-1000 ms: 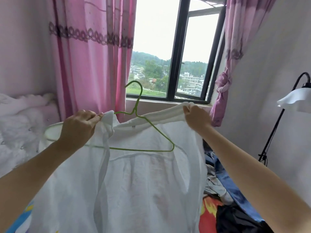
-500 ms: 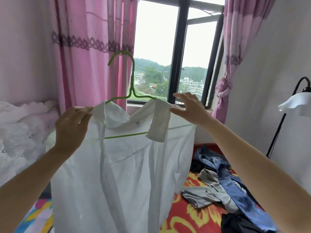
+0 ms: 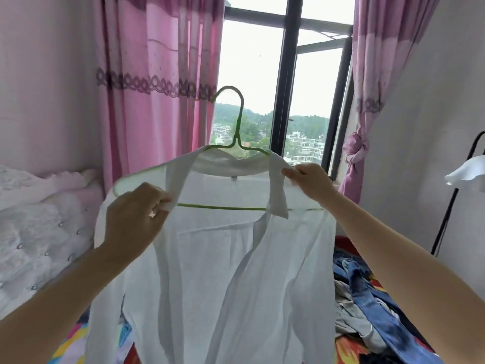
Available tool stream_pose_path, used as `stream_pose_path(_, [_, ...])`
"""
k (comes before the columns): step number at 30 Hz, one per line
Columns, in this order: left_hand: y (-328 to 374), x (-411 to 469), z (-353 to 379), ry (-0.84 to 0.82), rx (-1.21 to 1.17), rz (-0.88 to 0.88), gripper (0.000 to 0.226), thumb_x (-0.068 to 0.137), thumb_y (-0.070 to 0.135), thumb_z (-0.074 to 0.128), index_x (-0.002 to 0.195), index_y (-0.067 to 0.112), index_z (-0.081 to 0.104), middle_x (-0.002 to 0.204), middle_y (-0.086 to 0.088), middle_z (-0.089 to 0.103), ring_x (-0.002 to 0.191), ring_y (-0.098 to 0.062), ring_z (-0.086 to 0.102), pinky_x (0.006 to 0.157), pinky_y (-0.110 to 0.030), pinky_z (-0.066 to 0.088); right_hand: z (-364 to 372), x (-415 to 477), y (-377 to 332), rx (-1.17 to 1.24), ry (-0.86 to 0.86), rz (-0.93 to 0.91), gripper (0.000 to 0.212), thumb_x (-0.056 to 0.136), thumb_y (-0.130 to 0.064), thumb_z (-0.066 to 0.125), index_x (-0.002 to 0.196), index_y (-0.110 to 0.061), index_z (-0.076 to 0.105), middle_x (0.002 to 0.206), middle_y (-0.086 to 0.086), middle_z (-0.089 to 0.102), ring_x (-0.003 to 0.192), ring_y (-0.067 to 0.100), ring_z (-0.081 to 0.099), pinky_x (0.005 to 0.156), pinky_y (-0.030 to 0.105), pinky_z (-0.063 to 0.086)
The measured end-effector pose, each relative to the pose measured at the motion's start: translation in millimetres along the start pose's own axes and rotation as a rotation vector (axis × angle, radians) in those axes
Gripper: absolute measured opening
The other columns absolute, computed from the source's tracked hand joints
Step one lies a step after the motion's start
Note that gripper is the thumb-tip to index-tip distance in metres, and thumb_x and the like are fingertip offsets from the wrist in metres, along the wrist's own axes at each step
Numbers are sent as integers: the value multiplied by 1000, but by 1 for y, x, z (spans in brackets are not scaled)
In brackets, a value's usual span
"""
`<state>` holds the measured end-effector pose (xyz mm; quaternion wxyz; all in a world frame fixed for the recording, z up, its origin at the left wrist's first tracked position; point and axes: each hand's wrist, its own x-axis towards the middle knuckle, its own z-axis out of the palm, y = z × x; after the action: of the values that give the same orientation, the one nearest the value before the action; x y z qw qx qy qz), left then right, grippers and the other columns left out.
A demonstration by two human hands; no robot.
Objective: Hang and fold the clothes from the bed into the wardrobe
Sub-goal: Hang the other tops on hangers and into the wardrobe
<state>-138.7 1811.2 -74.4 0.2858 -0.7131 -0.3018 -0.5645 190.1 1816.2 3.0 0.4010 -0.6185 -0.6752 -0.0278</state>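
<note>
Both hands hold a white shirt (image 3: pixel 210 271) draped on a green hanger (image 3: pixel 237 127): left hand (image 3: pixel 136 214) grips one collar edge, right hand (image 3: pixel 309 181) pinches the other.

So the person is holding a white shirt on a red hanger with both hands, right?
Not quite: the hanger is green, not red, as the head view shows. The left hand and right hand do both hold the white shirt.

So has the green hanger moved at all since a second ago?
Yes. The green hanger has gone up: its hook now reaches the lace band on the left curtain, where a second ago it sat tilted well below it.
</note>
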Motion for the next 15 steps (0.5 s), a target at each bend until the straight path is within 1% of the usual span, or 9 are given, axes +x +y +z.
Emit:
stream_pose_path(2, [-7,-4,0,-188,153,-43,37,69,18,49,106,21,49,90,-12,63,79,-32,58,65,-41,48,-5,-3,0,28,-13,-16,45,92,-29,57,52,-15,43,50,-2,40,47,10,34,50,27,26])
stream_pose_path(4, [-12,2,-5,-379,177,-214,70,57,15,51,127,20,46,112,-15,56,99,-33,49,77,-54,45,-10,-6,4,31,-34,-39,44,90,-28,59,51,-15,45,50,-4,40,46,9,34,49,25,25])
stream_pose_path(5, [-11,9,-9,-435,161,-297,80,55,15,49,135,20,44,123,-15,50,110,-32,42,85,-59,40,-11,-8,5,16,-43,-52,44,90,-29,60,50,-16,46,50,-4,40,46,9,34,50,24,25])
stream_pose_path(8, [-7,33,-17,-637,33,-390,81,70,20,50,145,34,24,148,-5,26,135,-23,19,110,-54,19,-10,-11,8,-26,-65,-84,45,88,-32,61,49,-18,46,50,-4,40,47,10,36,52,28,26])
stream_pose_path(10, [-2,50,-24,-849,-190,-398,81,78,6,56,138,43,16,153,5,18,141,-18,14,116,-50,14,-7,-13,9,-15,-74,-96,46,88,-32,62,47,-18,45,49,-4,40,47,11,36,54,30,26])
stream_pose_path(12, [1,60,-32,-996,-384,-428,72,81,4,56,133,40,21,143,15,26,134,-17,34,115,-43,20,-6,-17,11,-2,-76,-103,46,87,-31,63,47,-17,44,48,-4,40,47,11,35,54,30,26])
stream_pose_path(13, [1,62,-33,-976,-431,-427,62,84,12,58,131,38,27,136,19,33,120,-14,49,112,-43,28,-6,-19,12,3,-82,-107,45,87,-30,63,48,-16,45,48,-3,40,47,11,35,54,30,26])
stream_pose_path(14, [3,64,-34,-909,-438,-420,52,83,33,61,127,40,33,127,24,41,108,-5,56,106,-38,39,-5,-21,13,13,-87,-112,45,87,-30,63,48,-16,45,49,-3,40,47,11,34,53,29,26])
stream_pose_path(15, [4,67,-32,-846,-437,-419,56,73,61,59,120,42,37,117,29,45,98,5,56,95,-27,48,-4,-22,13,26,-88,-117,45,87,-29,63,48,-16,44,48,-3,40,47,11,34,53,29,26])
